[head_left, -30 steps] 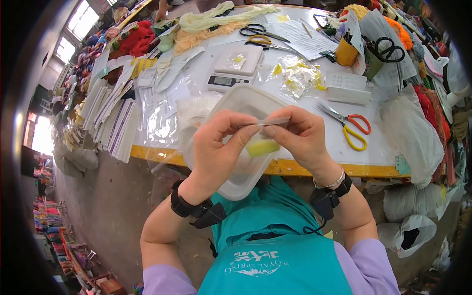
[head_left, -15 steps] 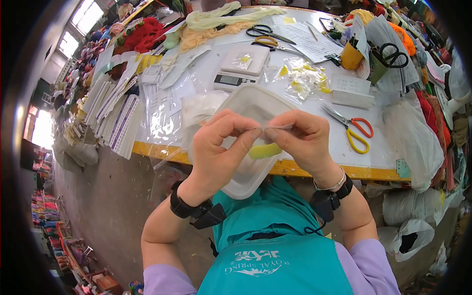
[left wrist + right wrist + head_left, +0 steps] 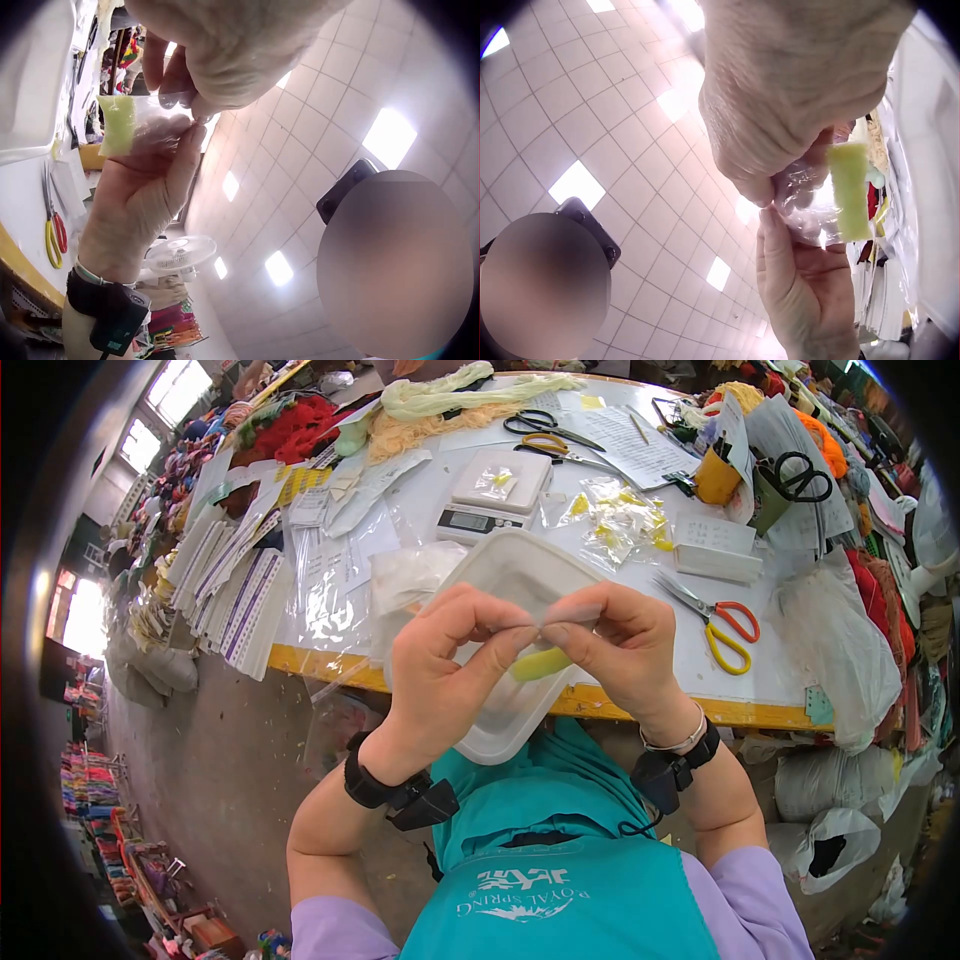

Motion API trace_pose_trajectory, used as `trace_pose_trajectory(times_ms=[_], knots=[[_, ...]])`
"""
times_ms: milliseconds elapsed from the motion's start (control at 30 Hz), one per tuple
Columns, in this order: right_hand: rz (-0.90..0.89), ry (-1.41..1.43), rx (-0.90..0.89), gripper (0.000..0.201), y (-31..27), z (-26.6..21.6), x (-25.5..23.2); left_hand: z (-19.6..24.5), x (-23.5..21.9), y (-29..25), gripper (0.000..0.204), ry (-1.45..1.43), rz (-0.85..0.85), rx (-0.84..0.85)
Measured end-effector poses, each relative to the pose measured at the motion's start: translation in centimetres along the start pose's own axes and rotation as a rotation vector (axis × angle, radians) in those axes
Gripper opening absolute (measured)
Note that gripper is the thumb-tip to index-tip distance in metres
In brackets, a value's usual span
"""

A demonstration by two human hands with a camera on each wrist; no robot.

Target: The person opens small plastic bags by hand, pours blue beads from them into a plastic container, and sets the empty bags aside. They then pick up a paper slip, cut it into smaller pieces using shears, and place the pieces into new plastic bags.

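Both hands pinch the top edge of a small clear plastic bag [image 3: 154, 124] between thumbs and forefingers, their thumb tips nearly meeting. My left hand [image 3: 440, 665] has one side of the edge and my right hand [image 3: 622, 645] the other. A soft yellow-green filling [image 3: 848, 193] lies in the bag's bottom end, hanging below the fingers in the head view. Beneath the hands is a whitish plastic tub [image 3: 485, 748], overlapping the table's front edge. In both wrist views the bag's clear upper part lies against the fingers.
Behind the tub stands a digital scale [image 3: 492, 495] with a small packet on it. Clear packets with yellow bits [image 3: 622, 525] lie to its right, near scissors with red and yellow handles [image 3: 725, 628]. Card strips [image 3: 228, 600] fan out at the left; a plastic bag [image 3: 840, 650] hangs at the right edge.
The fingertips have shifted slightly along the bag's top edge, and the right hand has moved a little to the right. Both hands keep their pinch. The table appears slightly farther right in view.
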State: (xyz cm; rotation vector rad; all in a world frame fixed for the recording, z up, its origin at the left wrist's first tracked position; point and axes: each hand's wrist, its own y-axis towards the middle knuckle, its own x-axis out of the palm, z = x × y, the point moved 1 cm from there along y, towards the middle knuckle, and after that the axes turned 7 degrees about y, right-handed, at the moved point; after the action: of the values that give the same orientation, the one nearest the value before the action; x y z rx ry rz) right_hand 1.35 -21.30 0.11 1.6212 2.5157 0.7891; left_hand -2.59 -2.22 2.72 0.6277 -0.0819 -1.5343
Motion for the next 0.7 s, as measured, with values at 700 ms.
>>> trace_pose_trajectory(times_ms=[700], knots=[[-0.019,-0.060,-0.089,0.012,-0.15,-0.36,0.42,-0.07,-0.49,-0.68,0.011,0.048,-0.016,0.124]])
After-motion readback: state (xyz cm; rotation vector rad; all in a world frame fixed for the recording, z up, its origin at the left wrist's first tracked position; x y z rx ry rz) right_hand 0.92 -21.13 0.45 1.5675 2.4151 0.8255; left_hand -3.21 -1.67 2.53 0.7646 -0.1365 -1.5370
